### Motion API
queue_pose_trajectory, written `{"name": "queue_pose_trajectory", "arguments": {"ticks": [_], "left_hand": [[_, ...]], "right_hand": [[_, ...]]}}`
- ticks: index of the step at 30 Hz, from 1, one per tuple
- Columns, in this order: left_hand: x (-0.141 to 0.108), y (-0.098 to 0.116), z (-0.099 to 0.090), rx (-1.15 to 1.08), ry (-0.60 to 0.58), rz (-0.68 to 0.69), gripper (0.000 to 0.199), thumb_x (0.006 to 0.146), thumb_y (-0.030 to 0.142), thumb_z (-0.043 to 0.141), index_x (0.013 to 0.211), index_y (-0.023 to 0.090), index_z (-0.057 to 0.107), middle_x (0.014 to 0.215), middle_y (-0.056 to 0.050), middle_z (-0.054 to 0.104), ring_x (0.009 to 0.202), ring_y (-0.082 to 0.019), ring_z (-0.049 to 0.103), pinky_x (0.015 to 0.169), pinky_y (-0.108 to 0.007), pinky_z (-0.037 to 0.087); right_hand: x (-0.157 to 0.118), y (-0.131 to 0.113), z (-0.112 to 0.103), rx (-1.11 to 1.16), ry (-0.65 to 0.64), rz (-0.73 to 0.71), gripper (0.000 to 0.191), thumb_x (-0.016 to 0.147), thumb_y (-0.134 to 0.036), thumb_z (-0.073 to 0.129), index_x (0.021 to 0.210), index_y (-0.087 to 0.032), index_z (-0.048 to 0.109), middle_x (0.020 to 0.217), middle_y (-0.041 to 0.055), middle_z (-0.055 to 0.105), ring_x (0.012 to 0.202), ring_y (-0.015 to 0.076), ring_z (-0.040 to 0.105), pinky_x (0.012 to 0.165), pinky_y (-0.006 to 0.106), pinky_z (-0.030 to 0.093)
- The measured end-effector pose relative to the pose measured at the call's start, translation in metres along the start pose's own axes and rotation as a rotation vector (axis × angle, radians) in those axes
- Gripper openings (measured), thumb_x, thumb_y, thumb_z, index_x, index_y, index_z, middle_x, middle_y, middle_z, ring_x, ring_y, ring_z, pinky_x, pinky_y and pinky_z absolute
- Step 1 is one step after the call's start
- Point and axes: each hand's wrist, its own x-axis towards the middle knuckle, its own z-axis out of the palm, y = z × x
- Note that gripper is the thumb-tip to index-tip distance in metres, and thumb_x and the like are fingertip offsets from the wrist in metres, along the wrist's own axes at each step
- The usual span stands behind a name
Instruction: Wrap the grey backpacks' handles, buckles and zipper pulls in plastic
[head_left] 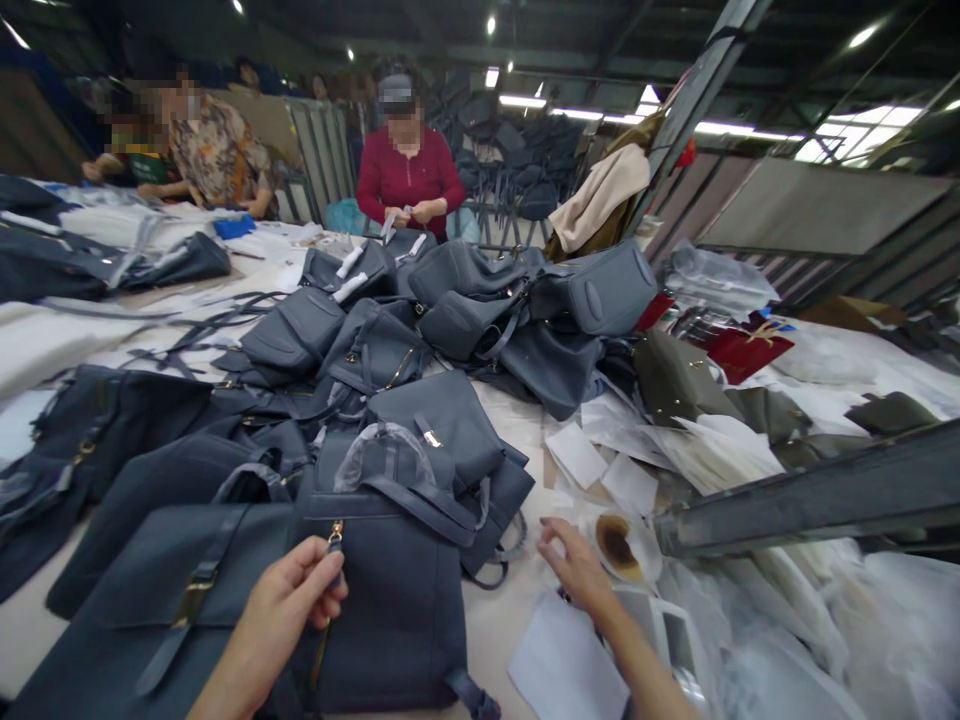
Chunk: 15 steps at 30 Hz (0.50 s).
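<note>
My left hand (304, 585) pinches the zipper pull (335, 545) at the upper end of a gold zip on a dark blue backpack (405, 600). That backpack lies near the front edge of the table. To its left is another dark blue backpack (150, 560) with a strap and a gold buckle (196, 595). Off to the right, my right hand (574, 565) hovers with fingers curved and apart, holding nothing. Near it are a white sheet of paper (566, 660) and a dish with a brown stain (621, 545).
A heap of dark blue bags (465, 290) covers the table's middle. A grey metal beam (810, 490) juts in from the right above clear plastic wrapping (795, 630). Olive bags (682, 375) lie at right. Across the table stands a person in red (412, 175); others sit at far left.
</note>
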Motion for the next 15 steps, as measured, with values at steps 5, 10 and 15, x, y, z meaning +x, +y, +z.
{"name": "queue_pose_trajectory", "arguments": {"ticks": [5, 10, 15], "left_hand": [[-0.004, 0.002, 0.002, -0.036, -0.001, 0.001, 0.045, 0.065, 0.062, 0.066, 0.066, 0.018, 0.055, 0.062, -0.001, 0.065, 0.051, -0.012, 0.054, 0.049, -0.021, 0.042], [-0.008, 0.001, 0.003, -0.112, 0.013, 0.006, 0.040, 0.066, 0.055, 0.067, 0.070, 0.018, 0.053, 0.064, -0.002, 0.067, 0.050, -0.011, 0.055, 0.048, -0.021, 0.041], [-0.015, -0.005, 0.003, -0.233, 0.019, -0.012, 0.037, 0.065, 0.048, 0.069, 0.080, 0.018, 0.054, 0.064, -0.002, 0.068, 0.048, -0.011, 0.057, 0.047, -0.020, 0.041]], "right_hand": [[-0.021, -0.036, -0.019, 0.370, 0.089, 0.085, 0.041, 0.075, -0.062, 0.062, 0.071, -0.023, 0.050, 0.060, -0.0037, 0.053, 0.059, 0.0175, 0.054, 0.058, 0.029, 0.043], [-0.043, -0.089, -0.018, 0.664, 0.072, 0.202, 0.055, 0.068, -0.058, 0.074, 0.106, -0.024, 0.054, 0.065, -0.0055, 0.056, 0.053, 0.0141, 0.053, 0.052, 0.024, 0.039], [-0.062, -0.148, 0.012, 0.903, -0.245, 0.312, 0.040, 0.060, -0.049, 0.085, 0.073, -0.020, 0.060, 0.059, -0.0027, 0.058, 0.052, 0.0124, 0.051, 0.051, 0.022, 0.036]]}}
